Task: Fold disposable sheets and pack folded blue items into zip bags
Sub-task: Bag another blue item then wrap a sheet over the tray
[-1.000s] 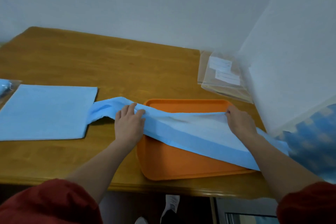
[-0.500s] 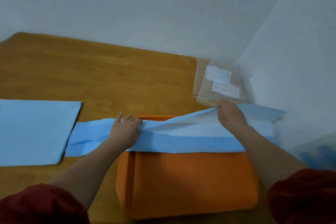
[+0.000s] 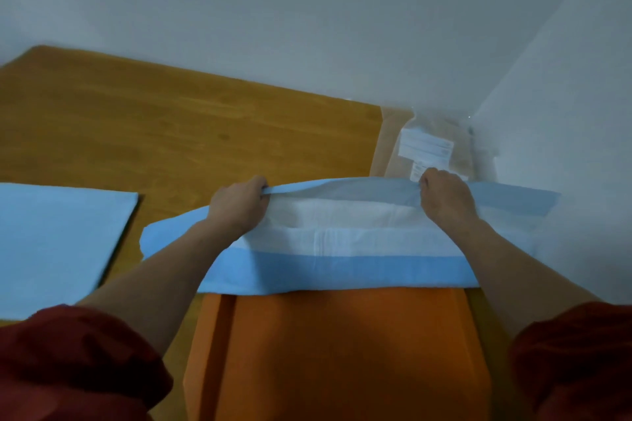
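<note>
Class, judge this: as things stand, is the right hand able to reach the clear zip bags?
Probably yes: the zip bags lie just beyond the right hand, nothing between, but it grips the blue sheet.

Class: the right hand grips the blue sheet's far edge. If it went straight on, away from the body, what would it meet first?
Most likely the clear zip bags, lying just beyond the right hand that grips the blue sheet. Height is unclear, so it might pass above them.
</note>
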